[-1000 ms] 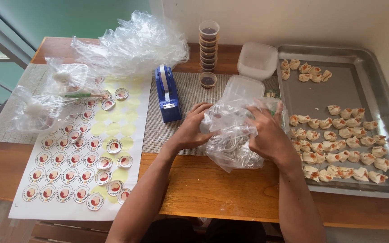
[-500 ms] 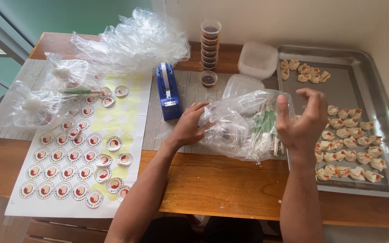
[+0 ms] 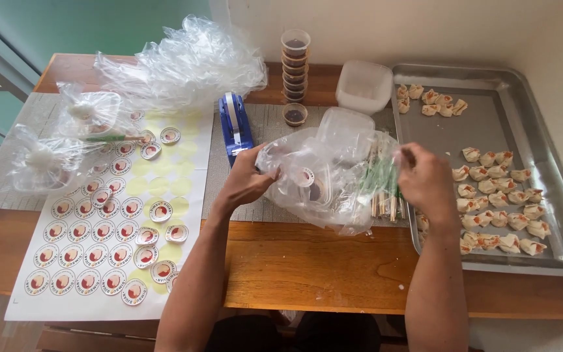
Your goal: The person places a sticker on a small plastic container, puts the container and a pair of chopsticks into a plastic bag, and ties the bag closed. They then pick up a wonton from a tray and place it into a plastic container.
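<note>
Over the wooden table (image 3: 307,267), both hands, left (image 3: 245,186) and right (image 3: 425,182), grip a clear plastic bag (image 3: 333,176).

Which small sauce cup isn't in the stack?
The lone dark-filled clear plastic sauce cup standing on the grey mat, just in front of the tall stack of sauce cups by the wall.

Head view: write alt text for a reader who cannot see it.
Two bare hands, left hand and right hand, hold a clear plastic bag with a lidded container inside, over a wooden table. A sticker sheet lies left, a dumpling tray right.
</note>
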